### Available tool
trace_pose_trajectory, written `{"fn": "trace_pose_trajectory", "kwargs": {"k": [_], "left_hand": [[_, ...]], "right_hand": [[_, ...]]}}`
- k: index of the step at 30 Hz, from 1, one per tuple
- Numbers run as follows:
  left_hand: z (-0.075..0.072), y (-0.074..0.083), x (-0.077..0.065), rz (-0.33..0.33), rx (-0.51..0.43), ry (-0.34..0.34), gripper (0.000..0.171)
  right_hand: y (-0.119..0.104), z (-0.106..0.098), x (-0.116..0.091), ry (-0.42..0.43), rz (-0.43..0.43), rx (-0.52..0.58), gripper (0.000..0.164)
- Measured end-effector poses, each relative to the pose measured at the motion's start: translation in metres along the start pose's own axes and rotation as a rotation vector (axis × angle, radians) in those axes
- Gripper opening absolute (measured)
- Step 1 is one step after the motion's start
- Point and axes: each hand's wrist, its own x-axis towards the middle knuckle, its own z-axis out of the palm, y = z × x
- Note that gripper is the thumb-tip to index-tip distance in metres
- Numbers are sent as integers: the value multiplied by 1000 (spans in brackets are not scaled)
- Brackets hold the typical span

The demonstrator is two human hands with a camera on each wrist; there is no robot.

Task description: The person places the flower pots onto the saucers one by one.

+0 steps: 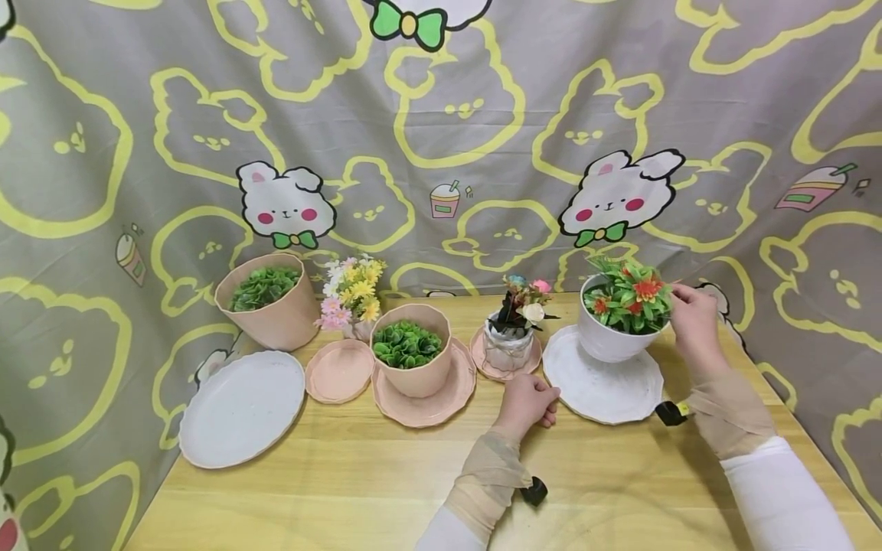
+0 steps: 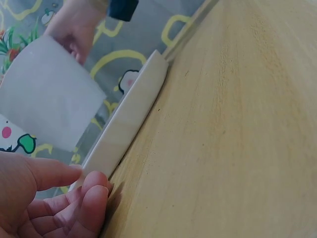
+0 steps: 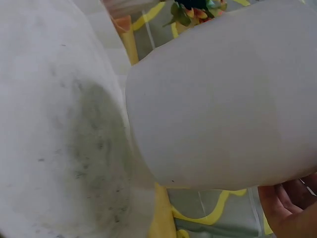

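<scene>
My right hand [image 1: 697, 327] grips the rim of a white flowerpot [image 1: 610, 338] with red flowers and green leaves. The pot hangs above a round white saucer [image 1: 623, 394]; in the right wrist view a gap separates the pot's base from the saucer's dark-stained face [image 3: 99, 148]. My left hand [image 1: 527, 404] pinches the saucer's near left edge between thumb and finger, as the left wrist view shows at the saucer's side wall [image 2: 131, 114]. The saucer lies on the wooden table [image 1: 592, 490].
Left of the saucer, a small pot of artificial flowers [image 1: 508, 348] stands on a pink saucer [image 1: 481, 360]. Farther left are two pink pots of green leaves [image 1: 412, 375] [image 1: 272, 317], a daisy bunch [image 1: 354, 291], a small pink saucer [image 1: 338, 371] and a white oval tray [image 1: 241, 409]. A patterned curtain [image 1: 482, 252] hangs behind.
</scene>
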Motion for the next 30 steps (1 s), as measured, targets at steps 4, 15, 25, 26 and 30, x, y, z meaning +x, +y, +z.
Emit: {"fn": "trace_pose_trajectory", "kwargs": {"k": [4, 15, 25, 26, 30], "left_hand": [[-1, 1, -1, -2, -1, -3, 24], [0, 1, -2, -8, 2, -4, 24], [-1, 1, -2, 4, -1, -3, 24], [-1, 1, -2, 3, -1, -2, 24], [-1, 0, -1, 2, -1, -1, 24]], "right_hand": [[7, -2, -7, -12, -33, -18, 40], [22, -1, -28, -70, 15, -115, 22], [30, 2, -34, -39, -3, -40, 37], [30, 3, -34, -37, 0, -40, 37], [29, 3, -35, -35, 10, -71, 31]]}}
